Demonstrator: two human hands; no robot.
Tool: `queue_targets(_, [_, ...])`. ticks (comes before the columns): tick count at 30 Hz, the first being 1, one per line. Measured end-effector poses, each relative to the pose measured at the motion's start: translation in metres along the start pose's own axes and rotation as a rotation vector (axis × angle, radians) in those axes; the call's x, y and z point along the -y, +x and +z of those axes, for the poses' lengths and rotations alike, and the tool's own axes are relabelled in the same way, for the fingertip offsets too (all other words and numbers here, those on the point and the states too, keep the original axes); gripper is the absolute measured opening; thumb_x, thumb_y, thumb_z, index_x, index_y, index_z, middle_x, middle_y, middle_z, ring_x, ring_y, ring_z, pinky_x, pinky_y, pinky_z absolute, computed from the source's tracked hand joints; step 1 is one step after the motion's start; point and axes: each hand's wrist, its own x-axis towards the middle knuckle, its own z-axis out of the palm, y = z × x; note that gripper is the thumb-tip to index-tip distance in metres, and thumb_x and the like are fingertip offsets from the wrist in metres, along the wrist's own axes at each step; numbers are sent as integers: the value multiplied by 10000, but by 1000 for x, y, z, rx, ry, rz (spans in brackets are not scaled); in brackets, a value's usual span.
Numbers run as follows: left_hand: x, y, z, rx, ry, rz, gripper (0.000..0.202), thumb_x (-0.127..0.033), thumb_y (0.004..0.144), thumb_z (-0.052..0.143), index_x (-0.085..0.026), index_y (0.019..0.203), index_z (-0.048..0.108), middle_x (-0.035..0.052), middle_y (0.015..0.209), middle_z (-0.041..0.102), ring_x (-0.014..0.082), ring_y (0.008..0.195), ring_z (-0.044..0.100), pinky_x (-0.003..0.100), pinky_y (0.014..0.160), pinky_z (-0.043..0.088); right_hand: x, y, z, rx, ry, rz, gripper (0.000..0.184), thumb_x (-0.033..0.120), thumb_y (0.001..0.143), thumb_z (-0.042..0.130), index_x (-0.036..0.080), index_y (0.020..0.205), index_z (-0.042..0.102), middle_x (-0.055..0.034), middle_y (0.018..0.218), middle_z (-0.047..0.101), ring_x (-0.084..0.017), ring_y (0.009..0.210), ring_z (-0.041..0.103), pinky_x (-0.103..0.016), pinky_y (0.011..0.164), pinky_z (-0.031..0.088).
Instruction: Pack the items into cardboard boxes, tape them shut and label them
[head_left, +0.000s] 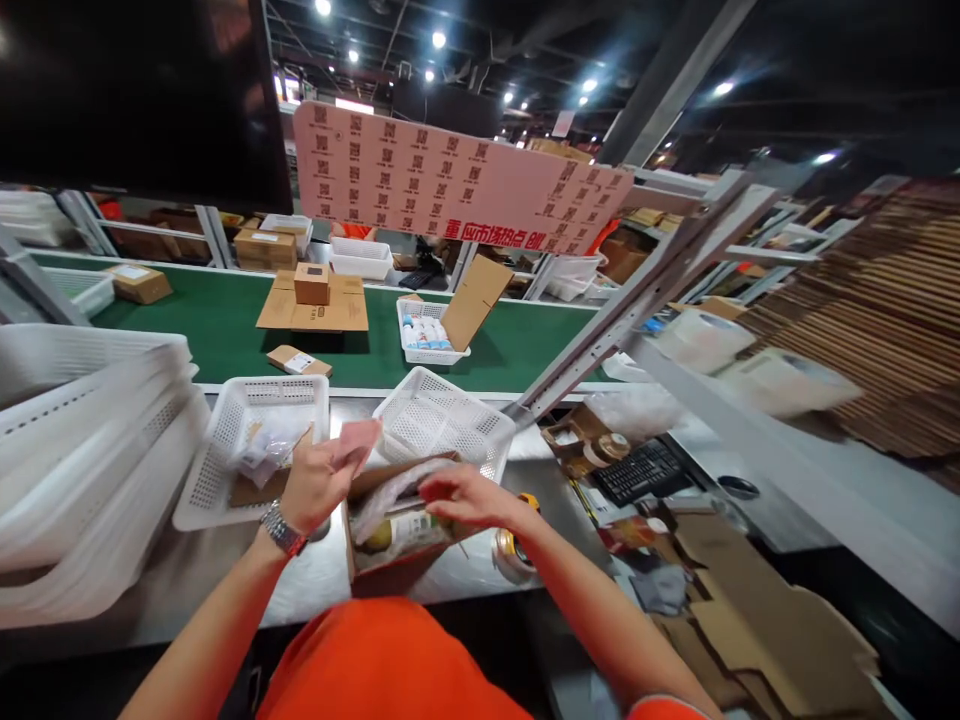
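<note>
My left hand is raised over the near bench with its fingers pinched on a small pink slip. My right hand reaches into an open cardboard box in front of me, its fingers curled on clear bubble-wrap packing that lies over bottles inside. A white mesh basket stands tilted just behind the box. Another white basket, holding plastic-wrapped items and card, sits to the left of my left hand. I wear a metal watch on the left wrist.
A tape roll lies right of the box. Stacked white baskets fill the left. A green conveyor behind carries cartons and a basket of bottles. A keyboard, flat cardboard and metal frame bars are on the right.
</note>
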Motion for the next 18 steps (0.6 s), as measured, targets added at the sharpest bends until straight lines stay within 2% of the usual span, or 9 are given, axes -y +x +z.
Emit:
queue_targets(2, [-13, 9, 18, 44, -112, 59, 453, -463, 1064, 551, -241, 1266, 889, 87, 1302, 888, 296, 1154, 820, 491, 1130, 639, 16, 3, -12, -243, 132, -14, 457, 487, 925, 866, 298, 1338, 815, -70, 1338, 844, -269, 1181, 800, -410, 1027, 661])
queue_targets(4, [-26, 22, 41, 94, -216, 82, 493, -455, 1081, 529, -235, 1395, 838, 89, 1491, 813, 313, 1339, 771, 533, 1245, 583, 27, 9, -17, -377, 283, -49, 668, 534, 885, 919, 309, 1482, 722, -99, 1538, 753, -293, 1367, 737, -449, 1135, 631])
queue_targets(5, [-31, 29, 53, 117, -259, 88, 503, -460, 1087, 525, -232, 1425, 819, 90, 1542, 784, 316, 1401, 741, 543, 1281, 559, 28, 13, -17, -384, 355, -61, 690, 553, 877, 926, 308, 1485, 710, -101, 1528, 756, -293, 1369, 736, -454, 1139, 631])
queue_targets(7, [-38, 42, 74, 153, -320, 103, 515, -478, 1102, 514, -230, 1459, 790, 95, 1606, 739, 312, 1491, 685, 548, 1333, 513, 22, 21, -17, -393, 457, -44, 557, 592, 888, 908, 288, 1331, 764, -78, 1304, 836, -271, 1195, 793, -436, 1052, 660])
queue_targets(9, [-37, 50, 91, 194, -316, 116, 519, -482, 1120, 493, -228, 1488, 756, 112, 1618, 726, 302, 1521, 662, 542, 1350, 493, 3, 26, -21, -466, 479, 12, 441, 632, 885, 889, 265, 1107, 789, -41, 1041, 844, -240, 975, 794, -405, 936, 667])
queue_targets(12, [-18, 46, 105, 230, -144, 80, 597, -501, 1095, 552, -175, 1586, 646, 203, 1631, 688, 349, 1527, 649, 581, 1329, 506, -46, 29, -40, -646, 376, 141, 501, 708, 824, 865, 239, 963, 756, -24, 882, 798, -221, 817, 734, -373, 808, 637])
queue_targets(15, [10, 24, 111, 303, 104, 61, 641, -486, 1060, 596, -151, 1607, 605, 252, 1600, 682, 394, 1495, 667, 587, 1287, 542, -102, 31, -68, -778, 132, 394, 529, 736, 831, 752, 219, 943, 726, -25, 782, 751, -232, 772, 699, -371, 760, 611])
queue_targets(18, [30, -4, 115, 472, 299, 60, 517, -359, 1051, 577, -204, 1532, 681, 201, 1409, 783, 370, 1307, 767, 518, 1156, 629, -146, 35, -87, -755, -25, 587, 396, 622, 852, 738, 227, 843, 712, -43, 677, 712, -270, 779, 718, -392, 771, 603])
